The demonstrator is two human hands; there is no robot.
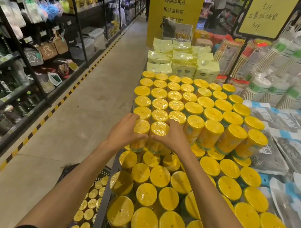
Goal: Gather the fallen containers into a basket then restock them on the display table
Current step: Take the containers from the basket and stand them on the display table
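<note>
— Both hands are on the same thing? What's the left hand (125, 131) doing?

— Wrapped round the left side of a shrink-wrapped pack of yellow-lidded containers (150, 130), fingers curled over the far top edge. The right hand (171, 136) grips the pack's right side the same way, and the two thumbs nearly meet at the front.

— Where does that pack sit?

— Upright on the display table (106, 198), at the near left corner of the upper tier of containers, standing on the lower layer of lids. Whether its base is fully down or a touch lifted, I can't tell; the hands cover it.

— And the basket?

— Dark basket (71, 169) on the floor, just beside the table's left edge, under the left forearm. More yellow-lidded containers (90, 206) stand inside it, lids up.

— Anything else on the table?

— Pale yellow packets (183, 61) beyond the containers, grey bagged goods (294, 147) along the right side, stacked paper cups (280, 75) further back.
</note>
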